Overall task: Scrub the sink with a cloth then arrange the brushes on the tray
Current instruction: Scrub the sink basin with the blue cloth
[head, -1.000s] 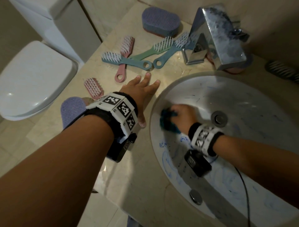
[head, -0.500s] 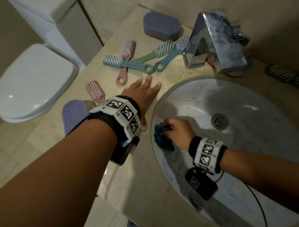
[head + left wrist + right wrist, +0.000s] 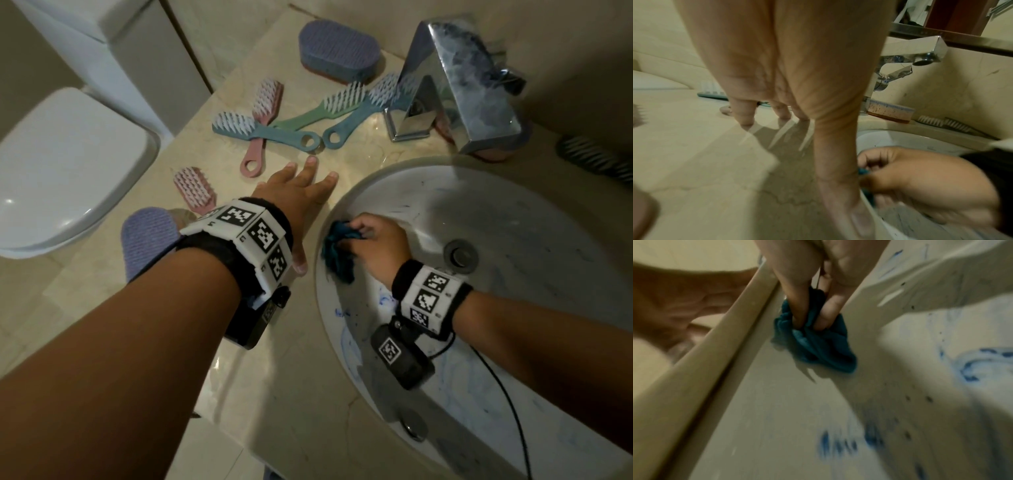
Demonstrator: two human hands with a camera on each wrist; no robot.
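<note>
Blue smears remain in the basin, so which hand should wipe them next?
Right. The right hand already grips the cloth inside the sink; the left hand rests open on the counter.

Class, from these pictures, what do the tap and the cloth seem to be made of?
Tap: apparently polished chrome-plated metal, given its mirror-like reflections and sharp edges. Cloth: soft teal fabric, perhaps microfibre, since it bunches into folds under the right hand.
</note>
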